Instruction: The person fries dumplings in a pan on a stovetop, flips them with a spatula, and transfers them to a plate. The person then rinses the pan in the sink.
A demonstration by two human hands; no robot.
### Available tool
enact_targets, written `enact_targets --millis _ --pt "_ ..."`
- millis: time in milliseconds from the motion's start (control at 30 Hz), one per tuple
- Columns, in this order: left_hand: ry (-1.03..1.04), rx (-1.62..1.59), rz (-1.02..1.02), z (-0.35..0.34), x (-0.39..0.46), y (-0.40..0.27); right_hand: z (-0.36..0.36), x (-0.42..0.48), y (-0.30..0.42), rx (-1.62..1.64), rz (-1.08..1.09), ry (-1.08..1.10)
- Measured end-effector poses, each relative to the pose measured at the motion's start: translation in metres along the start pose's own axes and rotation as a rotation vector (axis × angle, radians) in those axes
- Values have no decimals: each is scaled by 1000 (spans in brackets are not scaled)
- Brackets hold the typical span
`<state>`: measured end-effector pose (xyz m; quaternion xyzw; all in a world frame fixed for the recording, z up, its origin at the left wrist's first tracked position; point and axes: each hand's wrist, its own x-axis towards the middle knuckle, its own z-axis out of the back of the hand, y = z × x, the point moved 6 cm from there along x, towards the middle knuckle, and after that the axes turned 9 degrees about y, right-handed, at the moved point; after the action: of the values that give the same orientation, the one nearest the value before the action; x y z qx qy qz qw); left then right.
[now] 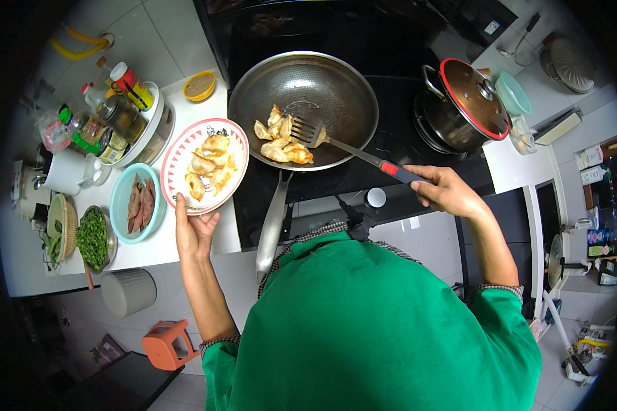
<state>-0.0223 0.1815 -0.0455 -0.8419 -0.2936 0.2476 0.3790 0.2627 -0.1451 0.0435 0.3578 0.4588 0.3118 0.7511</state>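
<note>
My left hand [194, 228] grips the near rim of a white plate [174, 162] with a red pattern, thumb on top. Several browned dumplings [204, 165] lie on the plate, which is beside the wok's left edge. In my right hand [445, 191] is the dark handle of a slotted spatula [308, 132]. Its blade is inside the wok [334, 103], touching or just beside a cluster of fried dumplings [283, 144] at the lower left of the pan. The wok sits on the black stove, its metal handle [272, 226] pointing towards me.
A lidded pot [452, 113] stands on the stove at the right. On the left counter are a yellow bowl [199, 86], a blue basin [114, 205] of sweet potatoes, chopped greens [93, 239] in a container, and a rack [157, 110] with bottles. An orange stool [164, 347] stands on the floor.
</note>
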Motion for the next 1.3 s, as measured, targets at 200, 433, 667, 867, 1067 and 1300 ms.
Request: enact_targets --millis 200,433,667,867,1067,1300 --pt "24 -1 0 -1 2 0 -11 15 -11 227 -65 34" --pt "7 10 -4 -3 3 0 -14 40 -12 343 10 129" --pt "-23 8 -8 -5 -2 -3 -2 53 -27 508 -66 200" --pt "-23 16 -16 -5 -3 -4 -9 71 -20 572 -19 291" --pt "-38 21 -25 -4 -7 -5 -13 71 -30 714 -67 302" --pt "-47 30 -24 -6 -8 -4 -27 91 -38 741 24 269"
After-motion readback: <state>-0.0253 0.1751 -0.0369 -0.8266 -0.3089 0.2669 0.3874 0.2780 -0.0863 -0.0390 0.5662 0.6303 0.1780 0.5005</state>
